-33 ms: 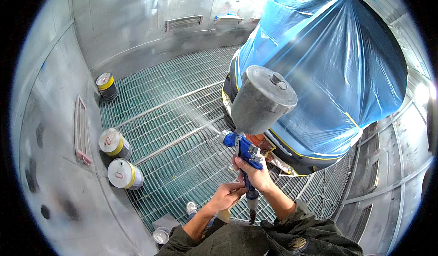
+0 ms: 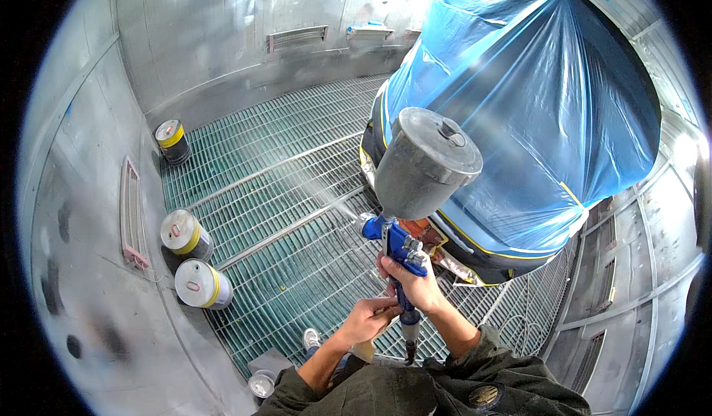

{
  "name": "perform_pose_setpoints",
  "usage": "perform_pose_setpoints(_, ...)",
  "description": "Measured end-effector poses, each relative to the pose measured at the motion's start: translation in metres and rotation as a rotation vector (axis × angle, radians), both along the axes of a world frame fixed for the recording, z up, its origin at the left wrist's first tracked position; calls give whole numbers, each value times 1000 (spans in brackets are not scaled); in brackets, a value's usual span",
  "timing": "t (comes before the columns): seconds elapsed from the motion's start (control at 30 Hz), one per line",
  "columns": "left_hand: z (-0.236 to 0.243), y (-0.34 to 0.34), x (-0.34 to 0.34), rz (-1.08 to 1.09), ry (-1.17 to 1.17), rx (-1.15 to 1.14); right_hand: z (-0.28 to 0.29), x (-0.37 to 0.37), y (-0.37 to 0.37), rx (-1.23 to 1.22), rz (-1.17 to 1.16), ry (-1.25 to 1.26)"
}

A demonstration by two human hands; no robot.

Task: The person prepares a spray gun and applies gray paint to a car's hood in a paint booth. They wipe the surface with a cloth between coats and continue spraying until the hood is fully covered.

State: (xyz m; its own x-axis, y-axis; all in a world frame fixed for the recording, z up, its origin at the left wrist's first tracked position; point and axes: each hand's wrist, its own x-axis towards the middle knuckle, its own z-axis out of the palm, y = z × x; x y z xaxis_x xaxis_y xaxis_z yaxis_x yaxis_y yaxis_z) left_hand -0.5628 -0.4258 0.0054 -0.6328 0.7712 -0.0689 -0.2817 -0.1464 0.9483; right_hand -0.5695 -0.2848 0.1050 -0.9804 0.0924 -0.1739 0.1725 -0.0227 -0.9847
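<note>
My right hand [image 2: 417, 281] is wrapped round the handle of a blue spray gun [image 2: 400, 245]. A large grey lidded paint cup [image 2: 426, 167] sits on top of the gun, tilted a little. Pale mist leaves the nozzle toward the left, over the floor grating. A hose fitting [image 2: 410, 331] hangs below the handle. My left hand [image 2: 368, 319] is closed beside the lower handle, its fingertips close to the grip and my right hand. A tan piece of material [image 2: 363, 350] shows under it; whether the fingers hold it is hard to make out.
A car [image 2: 489, 264] masked with blue plastic sheeting [image 2: 512, 119] and yellow tape stands at the right. Three metal drums [image 2: 204, 284] line the left wall. A small white tub [image 2: 261, 385] is low left. Metal grating [image 2: 289, 245] forms the floor; a hose [image 2: 528, 333] lies at right.
</note>
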Motion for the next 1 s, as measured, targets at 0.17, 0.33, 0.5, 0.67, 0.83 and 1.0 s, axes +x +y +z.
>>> perform_pose_setpoints(0.17, 2, -3, 1, 233, 388, -14, 2, 3, 3, 8, 35, -79)
perform_pose_setpoints(0.33, 80, -31, -25, 541, 1007, -33, -8, 1, 2, -168, 95, 124)
perform_pose_setpoints(0.5, 127, -10, -59, 393, 1495, -237, -51, 20, -2, 143, 96, 196)
perform_pose_setpoints(0.67, 147, -22, -61, 137, 1477, -370, -46, 22, 0, -176, 209, 70)
perform_pose_setpoints(0.83, 130, -19, -71, 166, 1429, -215, -37, 22, -3, -207, 249, 78)
perform_pose_setpoints(1.0, 128, -18, -73, 184, 1425, -168, -36, 22, -5, -204, 266, 143)
